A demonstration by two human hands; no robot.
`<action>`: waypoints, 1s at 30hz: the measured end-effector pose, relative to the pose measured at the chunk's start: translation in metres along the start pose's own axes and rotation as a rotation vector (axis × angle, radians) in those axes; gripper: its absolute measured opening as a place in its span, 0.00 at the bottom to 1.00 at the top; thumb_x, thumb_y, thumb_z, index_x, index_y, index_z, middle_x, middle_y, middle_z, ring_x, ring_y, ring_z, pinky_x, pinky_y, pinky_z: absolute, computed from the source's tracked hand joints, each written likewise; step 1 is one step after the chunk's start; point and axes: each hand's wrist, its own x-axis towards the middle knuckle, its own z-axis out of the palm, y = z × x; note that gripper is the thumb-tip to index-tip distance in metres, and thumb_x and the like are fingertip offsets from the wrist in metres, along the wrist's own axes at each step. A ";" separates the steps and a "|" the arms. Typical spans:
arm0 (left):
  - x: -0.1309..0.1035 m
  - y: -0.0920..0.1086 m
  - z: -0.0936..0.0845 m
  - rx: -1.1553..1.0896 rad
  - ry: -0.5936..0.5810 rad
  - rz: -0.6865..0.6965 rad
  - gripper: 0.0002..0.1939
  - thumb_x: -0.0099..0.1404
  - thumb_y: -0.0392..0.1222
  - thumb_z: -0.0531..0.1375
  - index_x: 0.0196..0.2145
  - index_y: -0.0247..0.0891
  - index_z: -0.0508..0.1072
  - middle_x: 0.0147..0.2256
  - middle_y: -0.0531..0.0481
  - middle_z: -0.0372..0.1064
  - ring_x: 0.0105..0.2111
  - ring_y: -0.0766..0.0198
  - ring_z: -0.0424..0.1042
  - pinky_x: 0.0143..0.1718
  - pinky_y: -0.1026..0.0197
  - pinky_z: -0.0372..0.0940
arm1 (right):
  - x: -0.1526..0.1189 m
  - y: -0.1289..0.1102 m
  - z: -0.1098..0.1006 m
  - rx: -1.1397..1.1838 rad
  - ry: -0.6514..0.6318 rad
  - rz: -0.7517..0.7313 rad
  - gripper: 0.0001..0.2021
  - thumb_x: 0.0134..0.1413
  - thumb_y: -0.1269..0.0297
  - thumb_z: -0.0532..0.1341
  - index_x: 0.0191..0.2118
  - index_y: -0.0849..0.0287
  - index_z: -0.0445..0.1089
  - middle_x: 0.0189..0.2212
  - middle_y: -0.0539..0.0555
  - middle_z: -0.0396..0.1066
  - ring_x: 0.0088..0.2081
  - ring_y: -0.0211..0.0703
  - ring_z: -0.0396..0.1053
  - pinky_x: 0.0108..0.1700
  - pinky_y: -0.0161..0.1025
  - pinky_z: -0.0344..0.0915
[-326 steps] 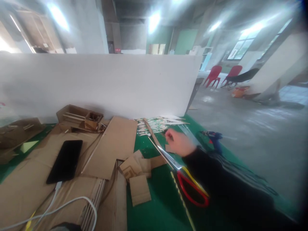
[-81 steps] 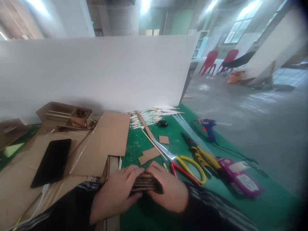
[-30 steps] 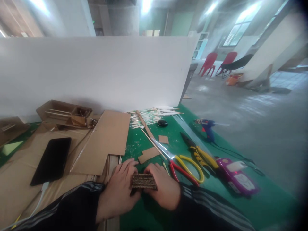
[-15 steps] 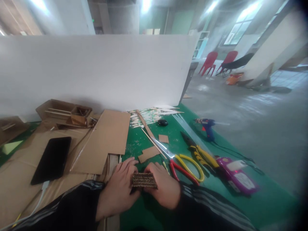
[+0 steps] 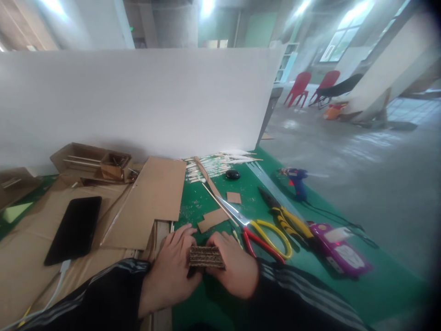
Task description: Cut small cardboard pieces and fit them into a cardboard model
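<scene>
Between my hands, near the table's front, is a small stack of corrugated cardboard [image 5: 206, 257], its layered cut edge facing me. My left hand [image 5: 174, 269] grips its left end, thumb below and fingers curled over the far side. At the right end, my right hand [image 5: 234, 266] closes on the same stack. Just beyond lie a notched cardboard scrap [image 5: 212, 219] and a small cardboard square [image 5: 234, 197]. Scissors [image 5: 255, 230] with one red and one yellow handle rest to the right of my right hand.
Pliers [image 5: 287, 218], a purple device [image 5: 339, 253] and a blue glue gun [image 5: 296, 181] lie on the right. Cardboard sheets [image 5: 148, 197], a black phone [image 5: 74, 230] on a cable and cardboard boxes [image 5: 89, 163] cover the left. A white panel [image 5: 138, 101] stands behind.
My hands keep the same hold on the cardboard stack. Only a very slight shift of the whole view shows.
</scene>
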 end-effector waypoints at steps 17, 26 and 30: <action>0.002 0.003 -0.020 -0.314 -0.033 -0.008 0.16 0.59 0.38 0.59 0.46 0.42 0.63 0.45 0.46 0.67 0.46 0.54 0.67 0.48 0.52 0.63 | 0.003 0.001 -0.002 -0.061 -0.013 -0.092 0.07 0.51 0.70 0.60 0.37 0.58 0.63 0.38 0.55 0.67 0.40 0.49 0.63 0.40 0.43 0.59; 0.005 0.000 -0.019 -0.371 -0.068 -0.028 0.15 0.58 0.35 0.60 0.43 0.43 0.66 0.42 0.49 0.68 0.42 0.59 0.68 0.45 0.57 0.64 | 0.005 0.002 -0.004 -0.049 -0.024 -0.098 0.07 0.49 0.71 0.60 0.37 0.59 0.64 0.38 0.56 0.68 0.41 0.50 0.64 0.42 0.44 0.61; 0.006 -0.002 -0.018 -0.341 -0.062 -0.042 0.15 0.56 0.36 0.60 0.43 0.43 0.67 0.41 0.50 0.69 0.41 0.58 0.69 0.45 0.57 0.65 | 0.000 0.003 -0.008 -0.002 -0.061 -0.042 0.21 0.43 0.66 0.66 0.46 0.59 0.66 0.44 0.57 0.69 0.47 0.53 0.65 0.47 0.47 0.63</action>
